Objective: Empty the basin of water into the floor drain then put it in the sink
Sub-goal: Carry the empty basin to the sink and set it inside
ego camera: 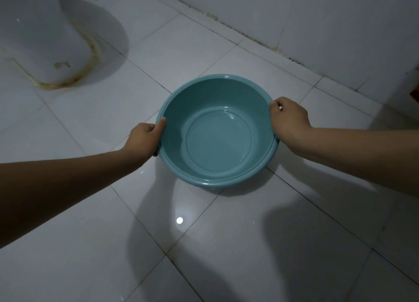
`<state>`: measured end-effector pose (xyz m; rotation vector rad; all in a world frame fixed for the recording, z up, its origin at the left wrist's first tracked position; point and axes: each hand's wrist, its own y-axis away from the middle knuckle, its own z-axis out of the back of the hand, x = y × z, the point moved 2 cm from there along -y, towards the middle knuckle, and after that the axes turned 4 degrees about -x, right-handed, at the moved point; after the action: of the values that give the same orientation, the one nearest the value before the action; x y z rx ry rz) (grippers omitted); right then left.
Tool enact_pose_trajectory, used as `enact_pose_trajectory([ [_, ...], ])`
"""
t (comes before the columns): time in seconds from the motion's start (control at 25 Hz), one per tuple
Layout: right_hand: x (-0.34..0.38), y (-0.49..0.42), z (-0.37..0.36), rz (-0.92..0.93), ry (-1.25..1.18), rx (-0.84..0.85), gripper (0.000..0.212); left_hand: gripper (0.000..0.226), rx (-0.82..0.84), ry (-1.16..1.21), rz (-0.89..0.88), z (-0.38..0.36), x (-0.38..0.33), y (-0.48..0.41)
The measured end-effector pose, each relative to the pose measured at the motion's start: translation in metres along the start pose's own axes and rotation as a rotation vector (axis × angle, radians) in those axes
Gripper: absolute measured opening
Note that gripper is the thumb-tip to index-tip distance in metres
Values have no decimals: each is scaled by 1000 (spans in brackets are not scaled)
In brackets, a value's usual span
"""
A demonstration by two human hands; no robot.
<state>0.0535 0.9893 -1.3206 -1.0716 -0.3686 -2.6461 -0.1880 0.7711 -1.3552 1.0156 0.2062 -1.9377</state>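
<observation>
- Head view, looking down: a round teal plastic basin (218,131) sits in the middle of the frame over the glossy white tiled floor (226,245), and both hands are on it.
- The left hand (145,138) is clamped on the basin's left rim, thumb hooked over the lip on the inside, fingers curled under the outer edge.
- The right hand (288,118) grips the right rim directly opposite, knuckles up, fingers folded over the lip.
- So the two hands are well apart, one on each side, with the whole width of the basin between them.
- The rim looks roughly level. A shadow lies on the tiles just below the near edge, but whether the base touches the floor or is raised a little I cannot tell.
- Inside, faint curved highlights ring the lower wall and the base shows clearly through; the water level is hard to judge.
- Up at top left stands the white ceramic toilet base (45,40), with a yellowish stain line around its foot, well apart from the basin.
- A white tiled wall (317,18) runs behind, meeting the floor along a dark grout line.
</observation>
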Motion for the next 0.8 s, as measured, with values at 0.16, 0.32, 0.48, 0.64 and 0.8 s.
enact_pose_trajectory([
  [0.16, 0, -7, -6, -3, 30, -27, 35, 64, 10, 43, 18, -3, -3, -12],
  [0.32, 5, -13, -7, 33, 40, -95, 34, 65, -59, 34, -13, 0, -8, -26],
  [0.48, 21, 2, 1, 16, 13, -151, 31, 63, -92, 66, -12, 10, -22, -20],
  [0.64, 57, 32, 29, -110, -53, -222, 27, 62, -33, -2, -9, 48, -58, 1],
  [0.8, 118, 63, 72, -195, -120, -321, 25, 59, -13, 30, 48, 108, -104, 32],
])
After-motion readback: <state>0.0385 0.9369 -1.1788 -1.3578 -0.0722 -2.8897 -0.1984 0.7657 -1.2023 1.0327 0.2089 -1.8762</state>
